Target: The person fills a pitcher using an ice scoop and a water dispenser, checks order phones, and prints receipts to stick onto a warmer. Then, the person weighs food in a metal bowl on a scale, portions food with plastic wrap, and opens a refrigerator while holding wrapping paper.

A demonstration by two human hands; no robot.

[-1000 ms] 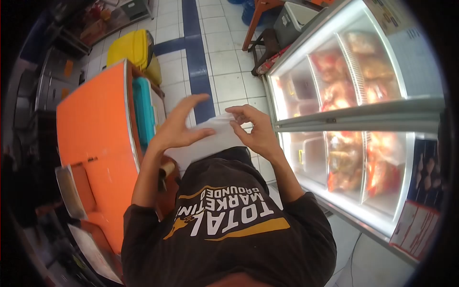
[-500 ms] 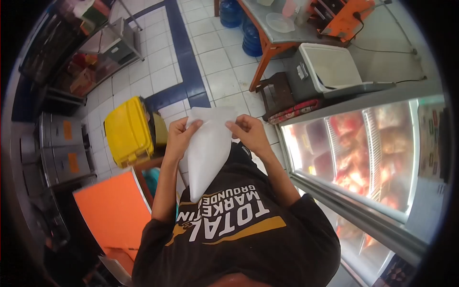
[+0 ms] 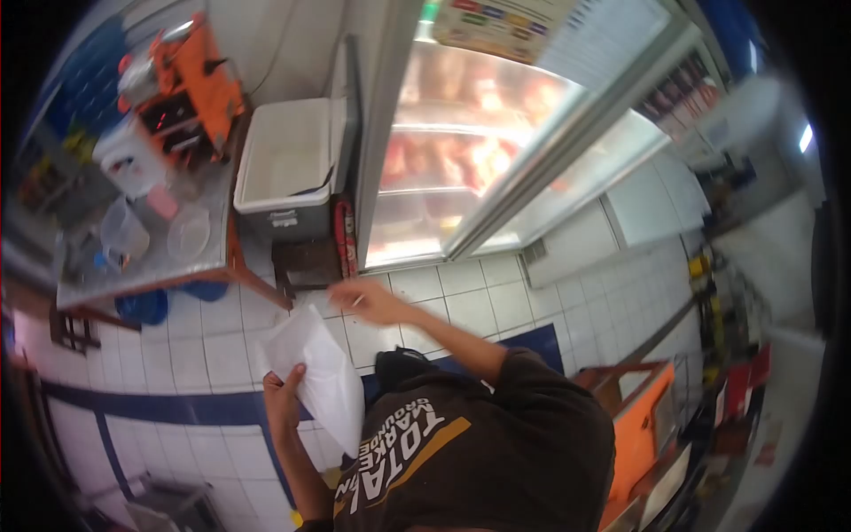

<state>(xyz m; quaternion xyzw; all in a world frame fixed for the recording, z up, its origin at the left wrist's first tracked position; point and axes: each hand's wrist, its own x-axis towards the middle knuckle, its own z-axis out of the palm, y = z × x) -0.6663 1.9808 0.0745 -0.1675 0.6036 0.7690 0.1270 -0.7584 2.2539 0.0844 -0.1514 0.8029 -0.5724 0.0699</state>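
A white plastic bag (image 3: 328, 386), narrowing toward its lower end, hangs in front of the dark shirt. My left hand (image 3: 285, 397) pinches it near its left edge, thumb over the sheet. To the upper right of the bag, apart from it, my right hand (image 3: 368, 301) is stretched toward the stool and cooler; it is blurred, and its fingers are too smeared to read.
Ahead stands a grey cooler (image 3: 288, 222) with its lid up, on a dark stool. A lit glass-door fridge (image 3: 461, 142) holds bagged food. At left is a metal-topped table (image 3: 168, 266) with plastic containers and an orange machine. An orange cabinet (image 3: 640, 434) stands at right.
The view has swung right, toward the cooler and fridge. My right hand has let go of the bag and moved away from it, while my left hand keeps hold.
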